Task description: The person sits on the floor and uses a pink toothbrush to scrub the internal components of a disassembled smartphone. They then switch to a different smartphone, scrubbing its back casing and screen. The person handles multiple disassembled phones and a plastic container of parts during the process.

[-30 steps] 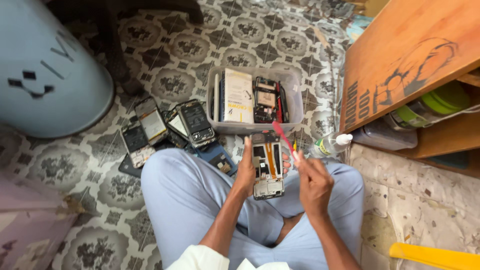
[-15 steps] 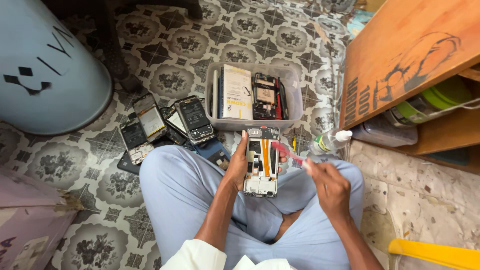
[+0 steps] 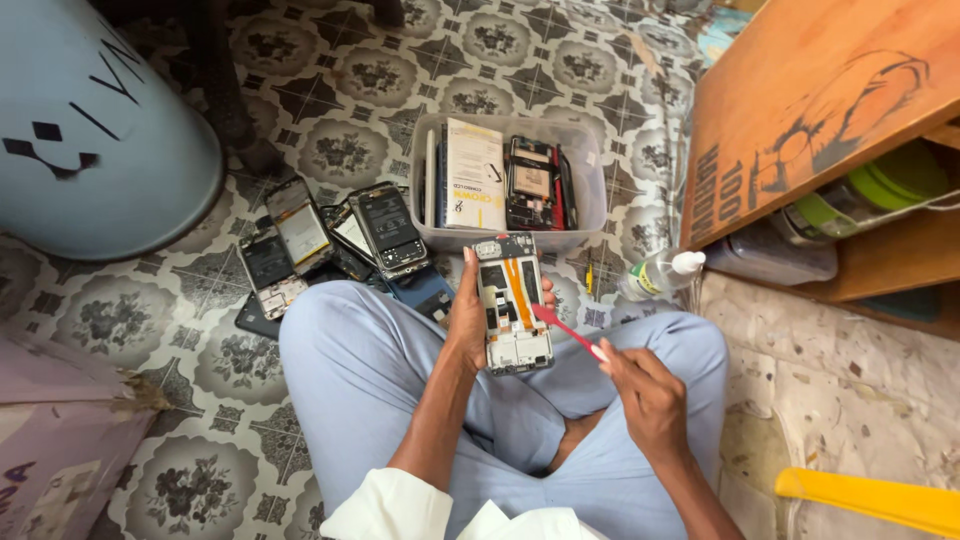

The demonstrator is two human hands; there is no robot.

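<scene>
We see an opened phone frame (image 3: 514,304) held upright over the lap, left hand (image 3: 470,320) gripping its edge. Right hand (image 3: 650,395) pinches a red toothbrush (image 3: 566,328), bristle end touching the frame. Clear plastic bin (image 3: 590,190) of phone parts sits just beyond.

— What is seen on the patterned floor (image 3: 170,320) ahead?
— A clear plastic bin (image 3: 592,190) is set there, with a white booklet (image 3: 474,176) and an opened phone (image 3: 531,182) stood inside it. Just left of it, several opened phones (image 3: 330,235) are piled, partly overlapped.
— And to the sides?
— A large pale blue drum (image 3: 90,140) with black marks is found at the left, a purple box (image 3: 50,440) below it. At the right, a small clear bottle (image 3: 655,277) is laid beside a wooden shelf unit (image 3: 800,110). A yellow bar (image 3: 870,497) is seen at the lower right.
</scene>
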